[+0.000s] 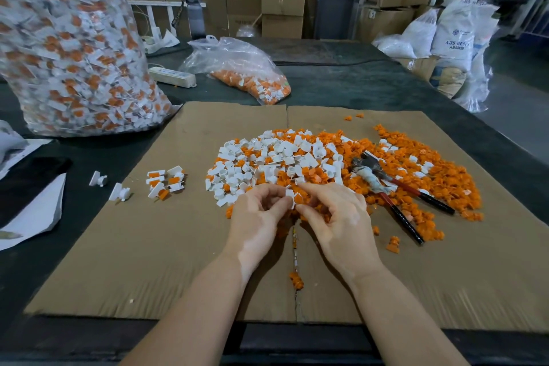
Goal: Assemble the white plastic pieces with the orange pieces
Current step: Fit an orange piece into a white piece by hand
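At the centre of the frame the left hand (256, 217) and the right hand (335, 217) meet fingertip to fingertip, together pinching a white plastic piece (289, 195) and an orange piece (298, 198); whether the two are already joined is hard to tell. Just above them, a mixed heap of white and orange pieces (297, 157) lies on the cardboard sheet (178, 246). Pliers (389, 187) rest on the heap's right side. A cluster of assembled pieces (165, 181) sits left of centre. A large bag of finished parts (68, 47) fills the upper left.
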